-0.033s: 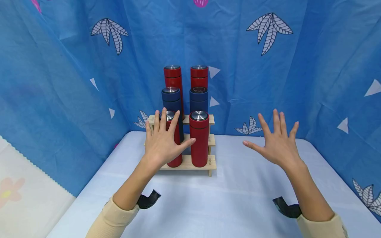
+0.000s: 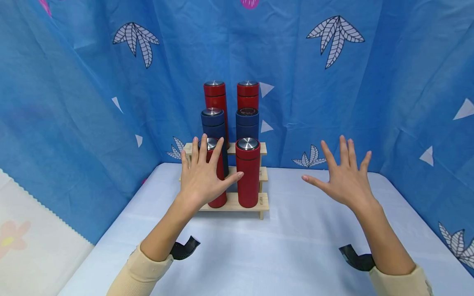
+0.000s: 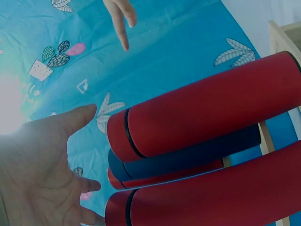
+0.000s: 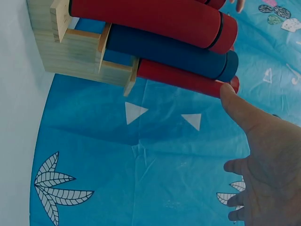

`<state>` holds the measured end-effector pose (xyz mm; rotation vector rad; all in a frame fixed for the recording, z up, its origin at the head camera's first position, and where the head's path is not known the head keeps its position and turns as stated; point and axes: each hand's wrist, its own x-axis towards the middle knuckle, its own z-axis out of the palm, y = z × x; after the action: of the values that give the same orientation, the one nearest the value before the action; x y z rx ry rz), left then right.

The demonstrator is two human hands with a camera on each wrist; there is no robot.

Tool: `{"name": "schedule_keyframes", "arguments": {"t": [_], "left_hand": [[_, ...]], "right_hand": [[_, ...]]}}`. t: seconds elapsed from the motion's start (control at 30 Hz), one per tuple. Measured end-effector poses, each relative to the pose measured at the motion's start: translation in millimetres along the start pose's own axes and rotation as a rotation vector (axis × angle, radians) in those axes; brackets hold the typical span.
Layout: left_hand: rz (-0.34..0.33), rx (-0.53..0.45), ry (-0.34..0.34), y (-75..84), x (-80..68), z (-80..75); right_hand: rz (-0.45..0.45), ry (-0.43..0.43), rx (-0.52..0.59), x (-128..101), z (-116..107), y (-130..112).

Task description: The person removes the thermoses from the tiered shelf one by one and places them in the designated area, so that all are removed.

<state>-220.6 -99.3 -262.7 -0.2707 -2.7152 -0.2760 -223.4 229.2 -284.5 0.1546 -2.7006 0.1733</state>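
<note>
A stepped wooden rack (image 2: 231, 204) stands at the back of the white table (image 2: 296, 246). It holds two red bottles in front (image 2: 247, 174), two navy ones (image 2: 247, 123) on the middle step and two red ones (image 2: 248, 94) at the back. My left hand (image 2: 203, 170) is spread open just in front of the front-left red bottle (image 2: 218, 199), thumb pointing at the front-right one. The left wrist view shows the left hand's palm (image 3: 42, 174) beside the bottle caps (image 3: 117, 136), gripping nothing. My right hand (image 2: 342, 172) hovers open to the right of the rack, also empty, with its palm (image 4: 263, 155) facing the backdrop.
Blue patterned cloth (image 2: 370, 82) walls the table at the back and both sides. White table surface lies between me and the rack and to its right. A pale floor covering (image 2: 22, 238) shows past the table's left edge.
</note>
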Motion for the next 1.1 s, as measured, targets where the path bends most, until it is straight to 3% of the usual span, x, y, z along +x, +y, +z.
{"name": "schedule_keyframes", "arguments": {"t": [0.17,0.3,0.47,0.57,0.63,0.73,0.83,0.97,1.1], "left_hand": [[-0.002,-0.003,0.005,0.0,0.8,0.0],[0.024,-0.038,0.059,-0.2,0.2,0.0],[0.123,-0.196,0.267,-6.0,-4.0,1.1],[0.167,-0.304,0.430,-15.3,-6.0,2.7],[0.161,-0.368,0.515,-24.6,-7.2,4.3],[0.106,-0.449,0.589,-42.6,-8.6,9.3],[0.016,-0.501,0.600,-62.0,-11.4,16.9],[-0.109,-0.507,0.559,-85.9,-18.9,32.9],[-0.199,-0.487,0.473,-108.3,-29.7,57.8]], "right_hand": [[-0.010,0.001,0.009,2.0,0.9,-0.7],[-0.019,0.020,0.022,3.5,1.7,-2.6],[-0.033,0.110,0.107,4.4,4.5,-10.9],[-0.048,0.201,0.226,5.2,8.4,-19.3],[-0.069,0.283,0.319,6.1,12.8,-25.0],[-0.122,0.399,0.449,8.9,22.4,-33.4],[-0.177,0.471,0.542,12.7,36.1,-41.8],[-0.202,0.481,0.651,15.5,61.1,-54.3],[-0.194,0.456,0.755,13.8,90.5,-69.6]]}}
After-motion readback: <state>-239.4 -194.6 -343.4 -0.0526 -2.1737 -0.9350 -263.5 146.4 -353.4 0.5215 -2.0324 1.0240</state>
